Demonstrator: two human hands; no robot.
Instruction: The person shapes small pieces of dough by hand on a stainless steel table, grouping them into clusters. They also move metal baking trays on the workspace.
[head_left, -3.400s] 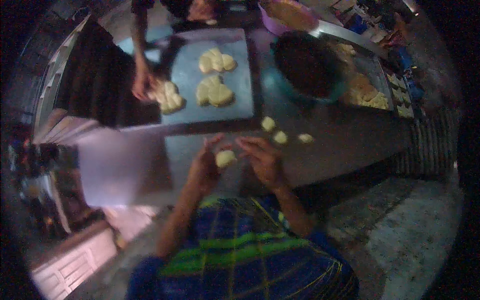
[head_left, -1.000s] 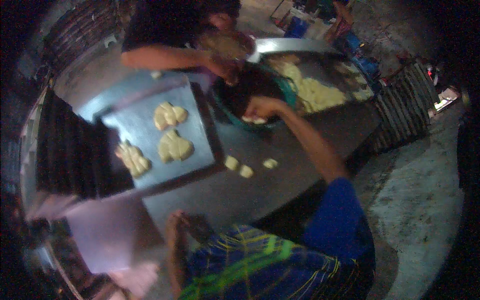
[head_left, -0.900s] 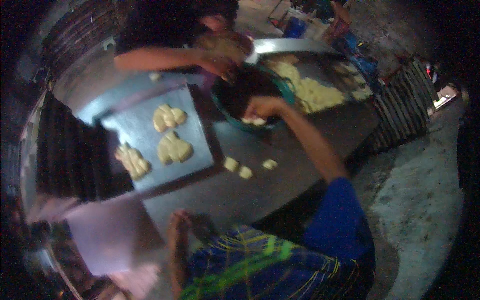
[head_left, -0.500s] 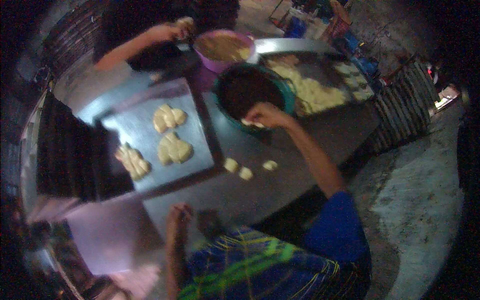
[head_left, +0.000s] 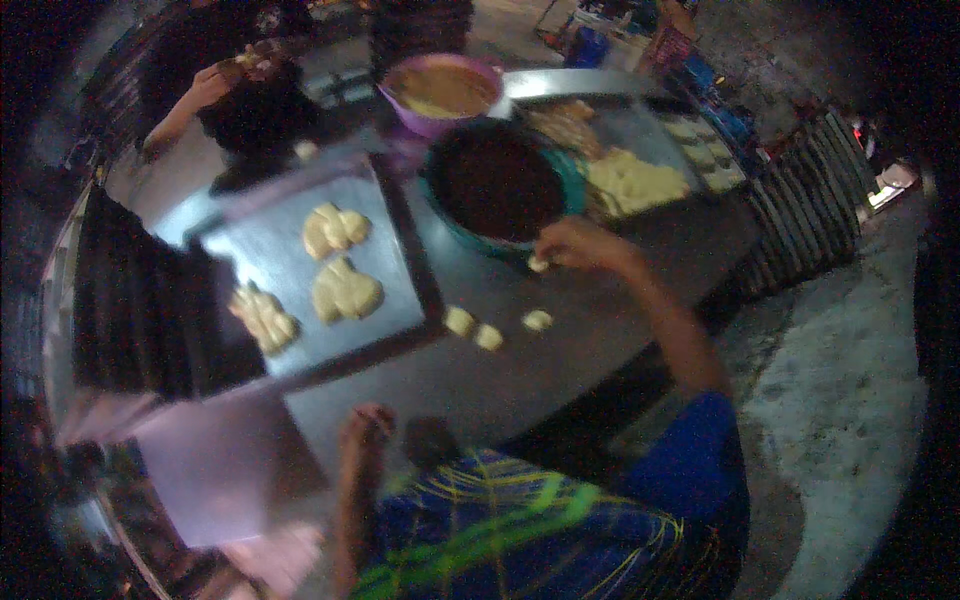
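My right hand (head_left: pixel 578 243) pinches a small pale dough piece (head_left: pixel 538 264), just outside the near right rim of a green bowl (head_left: pixel 578 195). Dark brown filling (head_left: pixel 500 185) fills that bowl. On the table in front of me lie three small dough pieces: two close together, a left one (head_left: pixel 458 320) and a middle one (head_left: pixel 489 337), and a third (head_left: pixel 537 320) apart to the right. My left hand (head_left: pixel 368 424) is at the near table edge, its fingers curled; whatever they may hold is hidden. A metal tray (head_left: pixel 385 335) to the left carries three lobed dough shapes (head_left: pixel 346 291).
Beyond the green bowl stands a purple bowl (head_left: pixel 430 122) with a yellowish-brown mixture. At the far right a tray (head_left: pixel 655 128) holds flattened dough (head_left: pixel 630 182) and smaller pieces. Across the table, a co-worker's hand (head_left: pixel 215 84) is raised. Ridged dark stacks (head_left: pixel 815 200) flank the table.
My right hand has drawn back from the green bowl's near rim, to the right and slightly nearer me, still pinching the dough piece. The co-worker's hand has moved left. My left hand has hardly moved.
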